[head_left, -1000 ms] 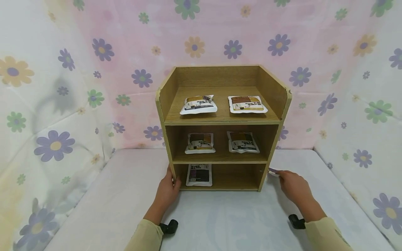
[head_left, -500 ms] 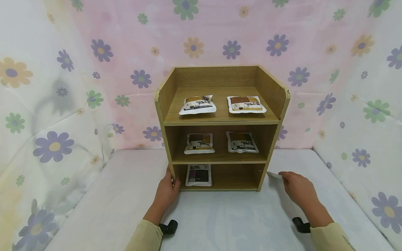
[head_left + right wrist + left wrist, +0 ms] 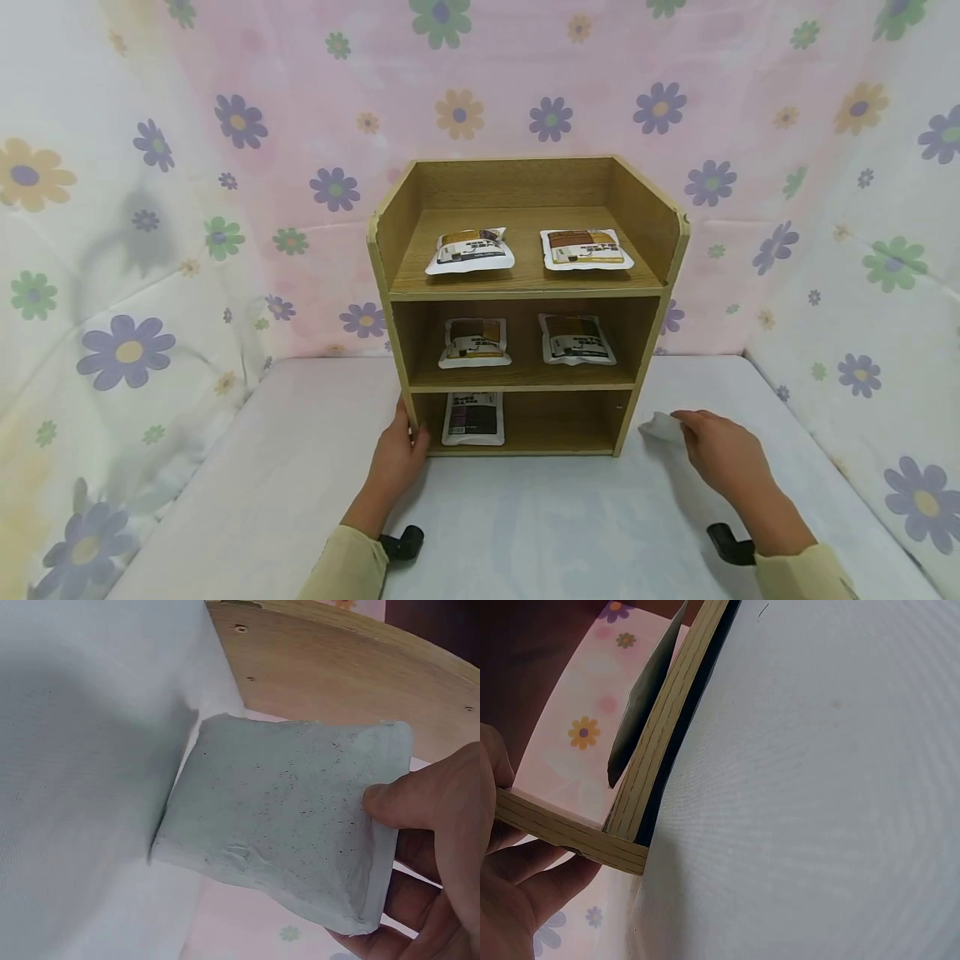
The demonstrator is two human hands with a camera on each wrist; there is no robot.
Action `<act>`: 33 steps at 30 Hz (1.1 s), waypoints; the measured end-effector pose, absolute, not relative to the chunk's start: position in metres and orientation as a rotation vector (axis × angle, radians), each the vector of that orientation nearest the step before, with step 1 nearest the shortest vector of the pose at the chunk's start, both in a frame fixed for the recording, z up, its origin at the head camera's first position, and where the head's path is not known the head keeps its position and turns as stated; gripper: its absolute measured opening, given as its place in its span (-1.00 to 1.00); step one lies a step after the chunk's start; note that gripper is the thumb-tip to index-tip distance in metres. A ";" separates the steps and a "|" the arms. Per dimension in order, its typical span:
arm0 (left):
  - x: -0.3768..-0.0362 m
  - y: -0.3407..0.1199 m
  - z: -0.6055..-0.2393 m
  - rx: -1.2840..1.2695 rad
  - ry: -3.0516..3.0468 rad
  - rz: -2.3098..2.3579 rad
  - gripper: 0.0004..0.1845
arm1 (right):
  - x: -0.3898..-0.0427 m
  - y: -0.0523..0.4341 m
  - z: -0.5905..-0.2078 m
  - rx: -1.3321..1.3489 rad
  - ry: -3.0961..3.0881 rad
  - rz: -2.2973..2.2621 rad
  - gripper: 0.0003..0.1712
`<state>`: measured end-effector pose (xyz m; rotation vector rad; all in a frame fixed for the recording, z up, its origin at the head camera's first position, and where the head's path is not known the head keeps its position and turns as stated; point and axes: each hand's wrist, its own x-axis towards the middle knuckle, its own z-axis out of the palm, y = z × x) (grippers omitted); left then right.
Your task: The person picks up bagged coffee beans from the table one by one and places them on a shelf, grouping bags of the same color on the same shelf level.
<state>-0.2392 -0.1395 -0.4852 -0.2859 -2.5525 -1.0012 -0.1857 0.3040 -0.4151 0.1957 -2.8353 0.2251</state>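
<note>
Head view: high, facing shelf [image 3: 525, 300] front. Wrist views: close, low, probably sharing shelf's bottom corners.

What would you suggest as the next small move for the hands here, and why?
Probably carry the pale packet, pinched in the right hand beside the shelf unit, round to the front and into the bottom shelf's bare right half. Each upper shelf holds two packets; the bottom holds only one dark packet, on the left. The left hand holds the shelf's lower left corner.

Pink and white flower-print cloth backdrop [image 3: 150, 167], white padded tabletop [image 3: 540, 525], soft even light
</note>
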 end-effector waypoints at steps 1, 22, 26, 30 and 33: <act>-0.239 -0.139 -0.485 -0.286 -2.553 -1.000 -0.34 | -0.185 0.304 -0.415 0.197 -2.830 0.219 -0.72; -0.238 -0.139 -0.484 -0.278 -2.561 -1.015 -0.34 | -0.159 0.290 -0.394 0.192 -2.856 0.231 -0.74; -0.238 -0.140 -0.485 -0.280 -2.565 -1.007 -0.34 | -0.153 0.285 -0.391 0.247 -2.812 0.240 -0.76; -0.239 -0.140 -0.484 -0.279 -2.561 -1.004 -0.33 | -0.148 0.279 -0.390 0.302 -2.773 0.255 -0.78; -0.238 -0.140 -0.484 -0.276 -2.567 -1.008 -0.33 | -0.146 0.273 -0.388 0.325 -2.767 0.275 -0.78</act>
